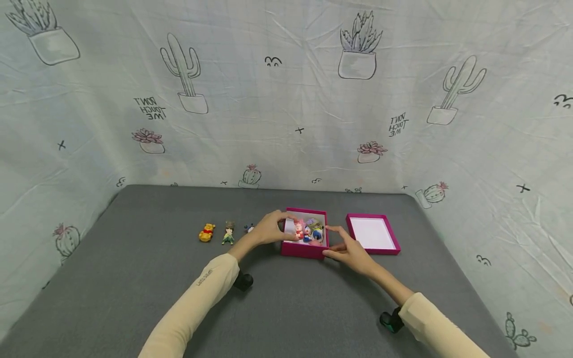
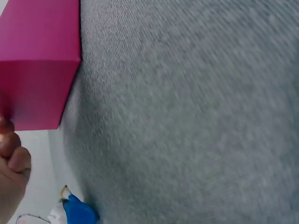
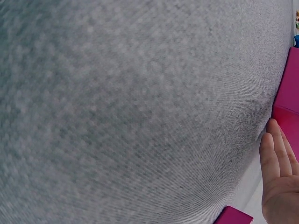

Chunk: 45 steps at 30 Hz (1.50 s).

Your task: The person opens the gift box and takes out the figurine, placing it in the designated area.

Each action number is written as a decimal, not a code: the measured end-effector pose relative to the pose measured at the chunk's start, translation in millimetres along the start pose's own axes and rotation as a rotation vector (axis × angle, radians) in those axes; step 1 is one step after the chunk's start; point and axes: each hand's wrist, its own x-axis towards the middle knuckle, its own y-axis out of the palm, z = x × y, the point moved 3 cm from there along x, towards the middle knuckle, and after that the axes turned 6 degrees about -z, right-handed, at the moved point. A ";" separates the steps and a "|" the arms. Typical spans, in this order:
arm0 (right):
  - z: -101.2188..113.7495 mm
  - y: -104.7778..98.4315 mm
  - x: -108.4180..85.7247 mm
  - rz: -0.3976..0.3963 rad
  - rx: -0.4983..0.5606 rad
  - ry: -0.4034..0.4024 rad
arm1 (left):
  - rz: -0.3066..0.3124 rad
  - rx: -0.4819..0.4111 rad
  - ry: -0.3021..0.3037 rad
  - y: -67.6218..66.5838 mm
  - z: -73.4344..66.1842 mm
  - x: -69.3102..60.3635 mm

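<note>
A magenta box (image 1: 304,251) with a white inside stands on the grey table, with several small figurines lying in it. My left hand (image 1: 270,227) reaches over its left rim. Thumb and forefinger pinch a pink-and-red figurine (image 1: 299,228) inside. The other left fingers (image 2: 19,158) are curled beside the box wall in the left wrist view. Against the box's right side rests my right hand (image 1: 351,252), its fingers (image 3: 268,158) fairly straight along the magenta wall in the right wrist view. A blue-and-white figurine (image 1: 317,233) lies to the right among the others in the box.
The box lid (image 1: 375,236) lies white side up to the right of the box. Left of the box stand a yellow bear figurine (image 1: 206,233), a green-dressed figurine (image 1: 228,233) and a blue figurine (image 1: 249,228), partly hidden by the left hand. A printed curtain (image 1: 304,99) hangs behind the table.
</note>
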 end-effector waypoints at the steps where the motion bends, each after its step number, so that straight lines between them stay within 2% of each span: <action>1: -0.1 -0.3 -0.1 0.000 -0.003 -0.001 | -0.020 0.000 0.004 -0.9 0.7 -0.2; 5: 0.3 -1.4 0.0 -0.001 -0.005 -0.005 | -0.091 -0.049 0.038 -6.1 -1.1 -0.3; 8: -0.3 -1.3 0.2 0.001 -0.002 -0.010 | -0.105 -0.080 0.076 -8.9 -4.7 -0.1; 18: -2.6 -0.1 0.7 0.003 -0.006 -0.001 | -0.042 -0.048 0.128 -7.6 -8.1 0.3; 22: -1.9 0.0 0.9 -0.004 -0.008 0.001 | -0.039 -0.054 0.148 -9.5 -7.7 -1.1; 36: 0.8 -0.4 0.9 -0.003 0.012 -0.022 | -0.060 0.025 0.203 -33.7 -3.6 -11.6; 38: -0.1 -0.5 1.0 -0.003 0.006 -0.026 | -0.052 -0.005 0.207 -37.0 -3.3 -15.3; 43: -2.2 -0.1 0.6 -0.003 0.005 -0.026 | -0.004 -0.188 0.186 -40.8 -1.4 -24.0; 45: -2.5 0.2 0.5 -0.005 0.006 -0.022 | 0.005 -0.233 0.177 -41.5 0.1 -26.5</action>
